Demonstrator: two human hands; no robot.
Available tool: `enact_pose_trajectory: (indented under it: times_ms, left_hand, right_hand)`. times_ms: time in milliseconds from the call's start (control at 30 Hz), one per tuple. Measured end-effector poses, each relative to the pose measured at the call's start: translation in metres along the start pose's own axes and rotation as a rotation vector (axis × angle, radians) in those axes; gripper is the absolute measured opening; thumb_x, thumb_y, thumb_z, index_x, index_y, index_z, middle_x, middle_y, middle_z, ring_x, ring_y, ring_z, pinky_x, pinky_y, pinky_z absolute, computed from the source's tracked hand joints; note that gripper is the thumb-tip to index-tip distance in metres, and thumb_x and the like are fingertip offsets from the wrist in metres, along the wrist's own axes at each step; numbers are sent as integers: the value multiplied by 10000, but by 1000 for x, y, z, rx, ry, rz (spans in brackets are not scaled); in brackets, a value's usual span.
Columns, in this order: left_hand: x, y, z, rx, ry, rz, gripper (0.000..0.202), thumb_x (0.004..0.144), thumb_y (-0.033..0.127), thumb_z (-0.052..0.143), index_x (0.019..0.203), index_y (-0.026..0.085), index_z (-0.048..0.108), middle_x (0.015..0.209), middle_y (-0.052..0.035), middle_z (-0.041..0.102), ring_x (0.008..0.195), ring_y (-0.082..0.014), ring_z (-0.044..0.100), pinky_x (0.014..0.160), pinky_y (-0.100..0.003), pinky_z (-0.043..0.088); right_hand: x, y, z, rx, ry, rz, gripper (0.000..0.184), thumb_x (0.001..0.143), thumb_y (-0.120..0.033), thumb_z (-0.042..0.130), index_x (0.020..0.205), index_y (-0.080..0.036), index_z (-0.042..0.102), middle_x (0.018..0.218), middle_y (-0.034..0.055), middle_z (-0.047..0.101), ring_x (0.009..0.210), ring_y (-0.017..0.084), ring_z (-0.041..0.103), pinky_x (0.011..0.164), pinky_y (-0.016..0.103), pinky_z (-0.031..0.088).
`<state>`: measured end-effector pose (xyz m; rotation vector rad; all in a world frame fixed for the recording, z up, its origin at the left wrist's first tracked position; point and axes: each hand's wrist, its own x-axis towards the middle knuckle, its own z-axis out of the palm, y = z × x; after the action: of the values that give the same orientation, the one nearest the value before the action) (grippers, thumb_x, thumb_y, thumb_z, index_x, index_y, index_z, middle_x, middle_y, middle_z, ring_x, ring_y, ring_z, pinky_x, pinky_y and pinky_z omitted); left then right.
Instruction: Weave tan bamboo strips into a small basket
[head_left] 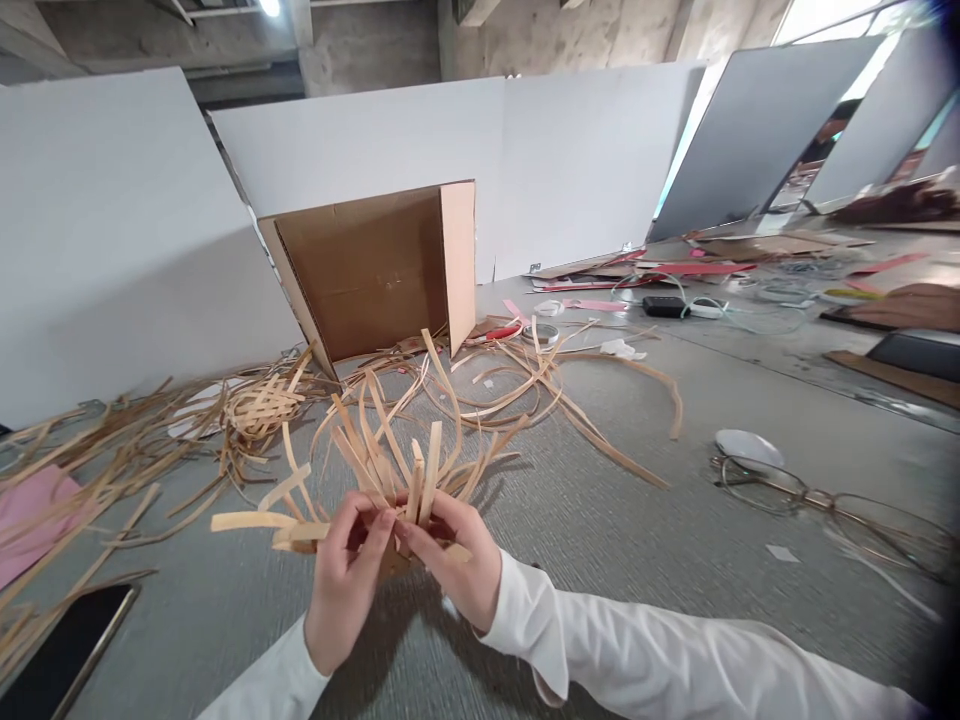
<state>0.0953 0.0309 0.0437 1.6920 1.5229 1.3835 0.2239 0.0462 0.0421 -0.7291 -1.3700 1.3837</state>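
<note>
Between my hands is a partly woven piece of flat tan strips (pixel 375 455), with many loose ends fanning up and out to the left. My left hand (pixel 351 565) is closed on its near left side, thumb and fingers pinching the strips. My right hand (pixel 456 555) pinches the strips at the near right, its thumb tip close to the left thumb. Two short strip ends stand upright between the hands. The underside of the weave is mostly hidden by my fingers.
Ahead stands an open cardboard box (pixel 367 275) against white panels (pixel 585 160). Loose strips and a woven bundle (pixel 262 405) lie at left, near a phone (pixel 71 650) and pink paper (pixel 41 515). To the right are eyeglasses (pixel 814 497), a white round lid (pixel 750 448) and a black device (pixel 665 307).
</note>
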Motion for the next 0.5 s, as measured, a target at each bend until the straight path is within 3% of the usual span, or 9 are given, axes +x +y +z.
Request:
enact_pose_trajectory:
  times_ms: [167,367,500]
  left_hand:
    - [1,3,-1,1,-41,13,227,791,373,508,664,191,559,627,8,574,594,-136,553,554,-210,457]
    - [1,2,-3,47,-67,34,245,797,350,490,616,193,539,558,24,541,527,-120,517,513,-196,439]
    - [-1,-3,-7,105,-41,87,285,812,325,461,565,194,516,505,23,523,501,-123,512,518,-205,445]
  right_hand:
    - [5,8,-1,108,43,54,455,680,-598,582,784,-156,565,637,-10,524,534,94,487,527,215,431]
    - [7,6,1,105,43,32,419,704,-568,582,715,-151,540,614,-14,495,555,100,459,525,214,405]
    - [5,2,3,42,157,43,412,722,-564,565,677,-156,531,589,-10,497,557,116,473,516,221,414]
